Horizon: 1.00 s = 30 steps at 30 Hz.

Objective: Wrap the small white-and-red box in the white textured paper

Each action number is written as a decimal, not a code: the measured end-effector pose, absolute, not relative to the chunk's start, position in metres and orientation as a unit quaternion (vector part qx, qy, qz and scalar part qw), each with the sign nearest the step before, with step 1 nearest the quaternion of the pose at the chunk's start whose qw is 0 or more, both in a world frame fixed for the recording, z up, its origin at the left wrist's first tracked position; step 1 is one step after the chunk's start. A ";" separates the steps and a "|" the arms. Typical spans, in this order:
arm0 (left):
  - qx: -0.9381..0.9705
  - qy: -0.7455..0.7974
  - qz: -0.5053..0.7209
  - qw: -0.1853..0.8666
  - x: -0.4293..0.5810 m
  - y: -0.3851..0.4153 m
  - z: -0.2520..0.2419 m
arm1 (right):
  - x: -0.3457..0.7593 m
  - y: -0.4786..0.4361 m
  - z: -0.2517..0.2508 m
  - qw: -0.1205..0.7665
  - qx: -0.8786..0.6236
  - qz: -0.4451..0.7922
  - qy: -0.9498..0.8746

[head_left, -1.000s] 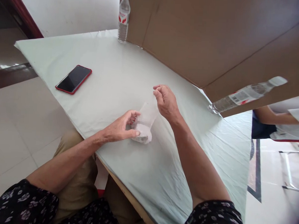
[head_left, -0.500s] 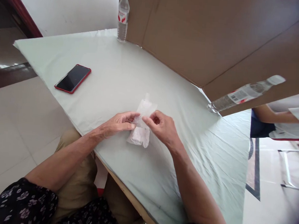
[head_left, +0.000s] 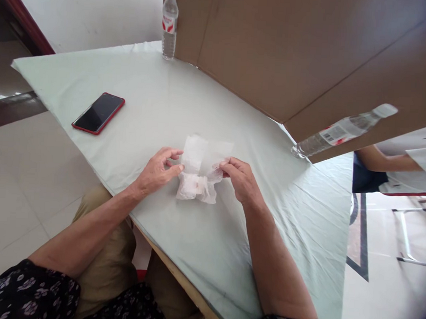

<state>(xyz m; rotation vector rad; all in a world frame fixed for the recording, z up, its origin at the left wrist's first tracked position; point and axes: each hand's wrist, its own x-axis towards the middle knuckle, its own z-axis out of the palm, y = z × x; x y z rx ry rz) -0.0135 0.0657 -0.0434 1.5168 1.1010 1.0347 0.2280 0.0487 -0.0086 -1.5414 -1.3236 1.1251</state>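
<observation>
A sheet of thin, translucent white wrapping (head_left: 195, 154) lies partly unfolded on the table before me. At its near end sits a small whitish bundle (head_left: 188, 186), and what is inside it cannot be made out. My right hand (head_left: 238, 175) pinches the wrapping's right edge between thumb and fingers. At the left side, my left hand (head_left: 160, 170) has its thumb and fingers apart, the thumb tip close to or touching the wrapping's edge.
A phone in a red case (head_left: 98, 113) lies to the left on the pale green tablecloth (head_left: 145, 94). An upright water bottle (head_left: 169, 26) and a leaning one (head_left: 339, 132) stand against a brown cardboard panel (head_left: 254, 52). Another person's arm (head_left: 386, 159) shows at far right.
The right hand has drawn a flap of the wrapping out to the right, spreading it wider. The left hand has moved left, off the bundle, its fingers opening.
</observation>
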 end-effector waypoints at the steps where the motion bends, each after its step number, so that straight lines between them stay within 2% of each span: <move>1: 0.639 0.464 0.428 0.439 -0.013 0.065 -0.042 | 0.227 0.050 -0.010 0.410 -0.599 0.478 -0.495; 6: 0.695 0.472 0.356 0.409 -0.004 0.056 -0.036 | 0.212 0.049 -0.016 0.433 -0.548 0.577 -0.424; 10: 0.705 0.485 0.343 0.387 0.000 0.053 -0.036 | 0.204 0.045 -0.014 0.443 -0.525 0.601 -0.409; 15: 0.664 0.493 0.361 0.431 -0.007 0.060 -0.038 | 0.212 0.050 -0.019 0.494 -0.546 0.555 -0.387; 18: 0.657 0.532 0.395 0.359 -0.016 0.069 -0.041 | 0.224 0.056 -0.028 0.526 -0.563 0.513 -0.378; 22: 0.695 0.569 0.370 0.238 -0.030 0.084 -0.049 | 0.239 0.063 -0.040 0.499 -0.619 0.476 -0.375; 25: 0.699 0.584 0.355 0.210 -0.037 0.090 -0.053 | 0.246 0.065 -0.046 0.489 -0.655 0.417 -0.396; 30: 0.696 0.540 0.433 0.192 -0.032 0.078 -0.041 | 0.252 0.060 -0.034 0.561 -0.651 0.255 -0.444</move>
